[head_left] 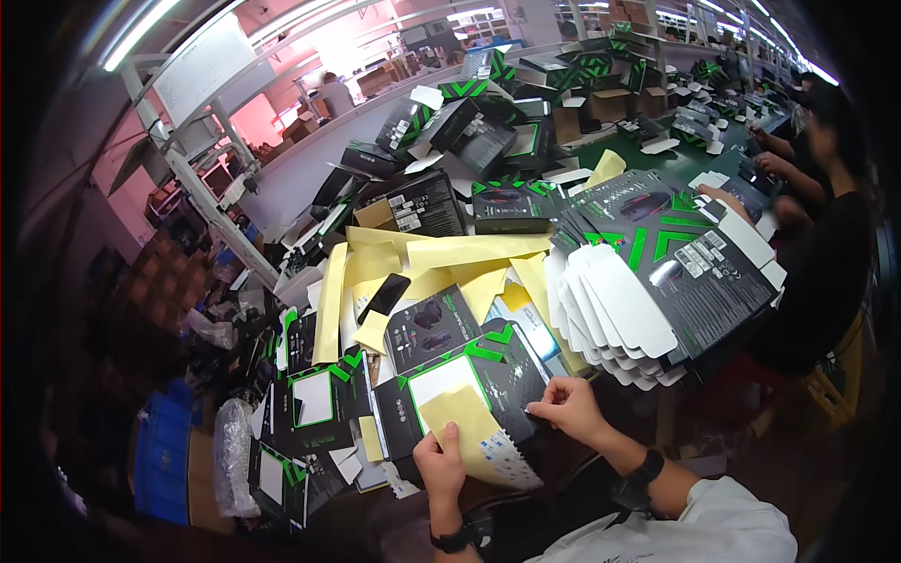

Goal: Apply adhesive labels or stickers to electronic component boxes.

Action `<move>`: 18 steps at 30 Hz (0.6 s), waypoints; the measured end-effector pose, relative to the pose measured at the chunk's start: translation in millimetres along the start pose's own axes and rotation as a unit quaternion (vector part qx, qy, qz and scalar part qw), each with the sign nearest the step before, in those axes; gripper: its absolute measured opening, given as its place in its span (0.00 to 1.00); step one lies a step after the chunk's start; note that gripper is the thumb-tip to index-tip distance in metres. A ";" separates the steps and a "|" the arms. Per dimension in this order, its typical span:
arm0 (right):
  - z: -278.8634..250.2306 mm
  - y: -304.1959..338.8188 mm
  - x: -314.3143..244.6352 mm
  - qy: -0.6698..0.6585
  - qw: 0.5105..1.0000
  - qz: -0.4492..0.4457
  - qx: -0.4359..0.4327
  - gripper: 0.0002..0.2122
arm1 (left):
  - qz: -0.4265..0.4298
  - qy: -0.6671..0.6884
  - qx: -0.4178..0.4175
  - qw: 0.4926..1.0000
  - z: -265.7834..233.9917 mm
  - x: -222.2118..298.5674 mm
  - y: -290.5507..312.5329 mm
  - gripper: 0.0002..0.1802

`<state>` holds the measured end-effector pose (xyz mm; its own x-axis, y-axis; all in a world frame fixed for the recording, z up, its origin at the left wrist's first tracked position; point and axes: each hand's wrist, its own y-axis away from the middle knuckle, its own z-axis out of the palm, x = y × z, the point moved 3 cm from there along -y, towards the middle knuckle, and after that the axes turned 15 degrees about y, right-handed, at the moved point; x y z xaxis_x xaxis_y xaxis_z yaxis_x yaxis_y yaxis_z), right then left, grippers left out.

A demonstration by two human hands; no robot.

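Note:
My left hand (440,463) grips the near edge of a yellow backing sheet (455,419), thumb on top. Rows of small blue-and-white stickers (507,454) cover the sheet's right end. My right hand (574,410) is closed in a pinch just right of the sheet; something tiny and pale may show at the fingertips, too small to name. Under both hands lies an unfolded black-and-green carton (511,387) with a white window panel (439,379). Another flat carton (432,327) with a printed mouse picture lies just beyond it.
Flattened cartons (699,281) with white flaps are stacked to the right. Crumpled yellow sheets (469,251) and a dark phone-like slab (384,297) lie ahead. Made-up boxes (474,136) pile up behind. A blue crate (161,460) stands at left; a co-worker's dark sleeve (831,272) is at right.

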<state>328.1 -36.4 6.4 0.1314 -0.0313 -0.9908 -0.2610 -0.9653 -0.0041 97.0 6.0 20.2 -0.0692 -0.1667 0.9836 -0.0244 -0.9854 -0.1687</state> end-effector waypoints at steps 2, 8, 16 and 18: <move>-0.4 -1.5 0.6 0.020 1.000 0.008 0.009 0.13 | 0.004 -0.018 -0.005 1.000 0.6 0.6 1.4 0.18; -3.1 -6.2 7.6 0.116 0.991 -0.043 0.050 0.15 | 0.010 -0.033 -0.003 0.999 8.0 4.4 1.3 0.18; -35.0 16.7 7.1 0.267 0.950 -0.020 0.160 0.19 | 0.016 -0.028 0.006 0.999 0.6 0.5 1.6 0.18; -28.1 40.6 -6.5 0.246 0.958 -0.083 0.124 0.16 | 0.032 -0.026 0.014 0.999 2.9 6.6 6.1 0.17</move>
<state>343.5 -82.7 16.5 0.6101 -0.0594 -0.7901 -0.4085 -0.8780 -0.2494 99.3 -1.1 25.9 -0.0183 -0.2300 0.9730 0.0072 -0.9732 -0.2299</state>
